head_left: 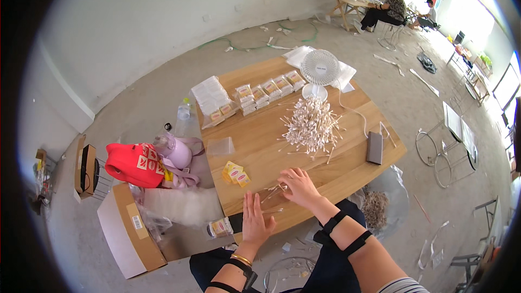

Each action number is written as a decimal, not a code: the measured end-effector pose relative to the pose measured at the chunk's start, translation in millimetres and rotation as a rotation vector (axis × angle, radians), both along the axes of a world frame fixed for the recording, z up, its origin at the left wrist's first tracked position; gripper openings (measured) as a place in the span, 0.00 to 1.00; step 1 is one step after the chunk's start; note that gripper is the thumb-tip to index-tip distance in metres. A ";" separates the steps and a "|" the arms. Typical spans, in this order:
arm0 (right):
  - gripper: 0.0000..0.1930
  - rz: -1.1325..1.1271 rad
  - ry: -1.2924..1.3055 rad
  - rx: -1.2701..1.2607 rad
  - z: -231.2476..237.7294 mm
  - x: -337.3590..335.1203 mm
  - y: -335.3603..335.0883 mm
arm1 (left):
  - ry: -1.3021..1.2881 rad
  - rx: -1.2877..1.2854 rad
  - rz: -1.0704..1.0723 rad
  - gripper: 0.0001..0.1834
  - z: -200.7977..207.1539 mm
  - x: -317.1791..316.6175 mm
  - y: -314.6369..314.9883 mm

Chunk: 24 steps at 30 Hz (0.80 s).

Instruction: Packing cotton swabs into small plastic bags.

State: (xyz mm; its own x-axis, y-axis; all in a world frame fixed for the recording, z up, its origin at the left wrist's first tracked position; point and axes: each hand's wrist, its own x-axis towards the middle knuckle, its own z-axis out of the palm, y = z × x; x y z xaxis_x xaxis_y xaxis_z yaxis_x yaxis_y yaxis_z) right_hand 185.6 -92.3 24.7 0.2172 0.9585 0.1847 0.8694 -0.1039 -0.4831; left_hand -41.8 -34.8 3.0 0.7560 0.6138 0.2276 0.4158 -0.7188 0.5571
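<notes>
My left hand [256,222] rests at the near table edge with its fingers stretched out. A few loose cotton swabs [272,211] lie against its right side. My right hand [299,185] is bent down over the tabletop, fingertips and thumb closed on a few cotton swabs [275,188]. Beyond it rises a big loose pile of cotton swabs [311,126]. Several small yellow-and-white cards [235,174] lie to the left of my hands, and a clear plastic bag [220,146] is flat behind them.
On the wooden table [260,157] stand a white fan [320,68], rows of packed swab packets [268,91] and a grey power bank [374,148]. An open cardboard box [127,233] and a red bag [134,165] are at left. A swab-filled plastic bag [375,209] hangs low right.
</notes>
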 end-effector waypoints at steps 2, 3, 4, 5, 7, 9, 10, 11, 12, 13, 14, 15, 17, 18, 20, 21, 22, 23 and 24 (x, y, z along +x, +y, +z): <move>0.19 -0.037 0.034 0.037 -8.2 -9.5 -4.6 | 0.016 -0.008 0.010 0.52 -1.9 6.9 -0.5; 0.15 -0.071 0.070 0.077 -12.9 -16.5 -5.7 | 0.033 -0.013 0.024 0.52 -3.8 9.3 -0.7; 0.15 -0.074 0.070 0.077 -15.2 -25.1 -5.7 | 0.034 -0.012 0.022 0.52 -5.2 10.8 -0.5; 0.14 -0.060 0.072 0.101 -17.5 -35.4 -5.0 | 0.041 0.006 0.010 0.52 -6.4 12.4 -0.6; 0.10 -0.008 0.082 0.099 -16.1 -54.6 -5.1 | 0.045 0.025 -0.005 0.52 -11.8 14.5 -0.4; 0.11 0.025 0.105 0.121 -14.3 -62.1 -2.4 | -0.025 0.059 -0.025 0.50 -15.7 13.0 -1.2; 0.11 0.062 0.130 0.141 -14.1 -61.9 -2.6 | -0.028 0.058 -0.030 0.50 -16.2 13.7 -1.7; 0.13 0.044 0.188 0.151 -15.2 -55.4 -1.7 | 0.035 0.100 -0.019 0.50 -16.8 13.3 -2.6; 0.13 0.044 0.189 0.149 -14.4 -48.0 -0.8 | 0.102 0.141 -0.004 0.49 -16.1 11.6 -3.6; 0.14 -0.031 0.172 0.177 -10.2 -36.3 1.7 | 0.100 0.140 -0.004 0.49 -14.8 11.0 -4.1; 0.14 -0.104 0.157 0.206 -6.1 -24.7 4.9 | 0.113 0.143 0.009 0.49 -13.7 9.8 -4.6; 0.16 -0.168 0.077 0.195 -7.3 -10.2 8.9 | 0.123 0.146 0.017 0.49 -11.3 9.8 -5.1; 0.17 -0.199 -0.037 0.196 -5.8 11.7 17.3 | 0.147 0.150 0.009 0.48 -2.0 10.7 -4.6; 0.18 -0.221 -0.143 0.202 -4.8 19.2 23.8 | 0.179 0.160 0.009 0.48 2.2 9.4 -2.4; 0.18 -0.197 -0.191 0.160 -1.9 32.6 40.0 | 0.155 0.136 0.015 0.47 4.7 8.3 3.1; 0.19 -0.174 -0.239 0.120 -2.5 38.1 48.0 | 0.130 0.115 0.019 0.45 5.0 7.3 4.8; 0.19 -0.175 -0.240 0.121 -8.9 46.8 54.9 | 0.129 0.115 0.019 0.45 4.7 8.4 3.9; 0.17 -0.220 -0.296 0.115 -14.9 55.7 61.5 | 0.114 0.114 0.026 0.45 4.0 10.2 1.6; 0.15 -0.260 -0.346 0.108 -15.8 57.7 67.6 | 0.107 0.112 0.039 0.44 2.6 8.5 0.7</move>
State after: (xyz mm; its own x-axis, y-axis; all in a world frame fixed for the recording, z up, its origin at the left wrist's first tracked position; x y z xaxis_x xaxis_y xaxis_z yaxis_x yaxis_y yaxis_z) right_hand 243.2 -24.7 8.9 0.3567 0.8512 0.3850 0.9332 -0.3057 -0.1887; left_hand -33.3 -34.1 5.6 0.7557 0.6183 0.2161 0.4970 -0.7562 0.4256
